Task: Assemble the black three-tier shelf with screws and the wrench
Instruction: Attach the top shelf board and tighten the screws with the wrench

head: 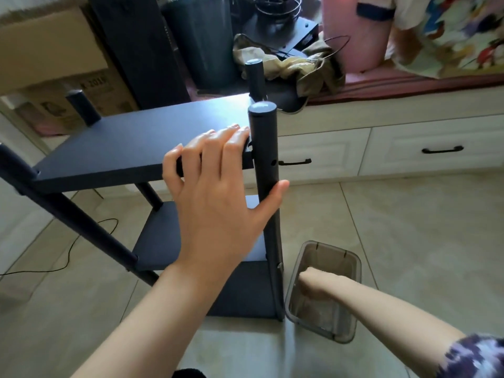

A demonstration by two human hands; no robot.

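The black three-tier shelf stands on the tiled floor, with a top board, a middle board and a bottom board. My left hand rests on the top board's front right corner, fingers flat on the board and thumb pressed against the front right post. An open screw hole shows in that post at board height. My right hand reaches down into a clear plastic container on the floor beside the post. Its fingers are hidden and blurred. I see no wrench.
A white cabinet with black drawer handles runs behind the shelf. On it lie a crumpled cloth and a pink cushion. A cardboard box stands at the back left. A black cable trails over the floor at left.
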